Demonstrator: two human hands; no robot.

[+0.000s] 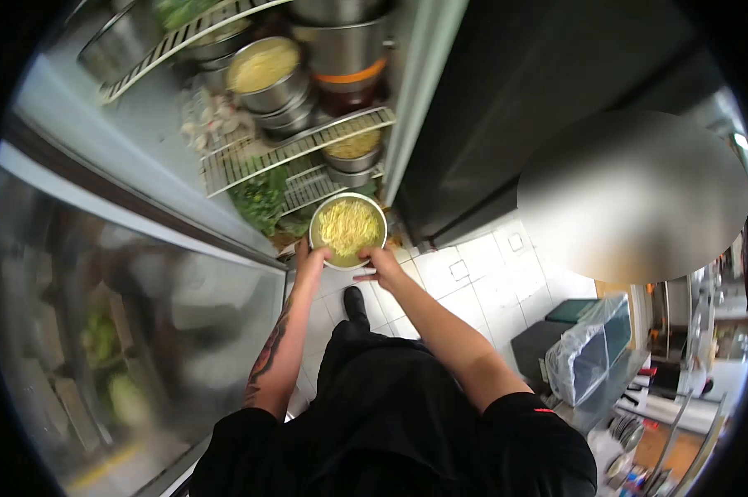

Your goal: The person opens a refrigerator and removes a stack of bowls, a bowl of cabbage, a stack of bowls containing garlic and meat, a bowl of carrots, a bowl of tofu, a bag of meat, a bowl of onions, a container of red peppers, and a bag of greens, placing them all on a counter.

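Hands [310,256] [381,264] hold bowl [347,261]; wire shelves [299,152] ahead, door [192,323] left.

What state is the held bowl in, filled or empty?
Not empty: yellow shreds lie inside the bowl; their depth cannot be told.

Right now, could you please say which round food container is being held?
The bowl between the left hand and right hand; the others sit on shelves.

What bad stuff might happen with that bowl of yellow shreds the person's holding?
The bowl has no lid on, so a tilt might spill the yellow shreds. The left hand and right hand hold it near its edge, so one might slip. The wire shelf looks close ahead, so the bowl might bump it.
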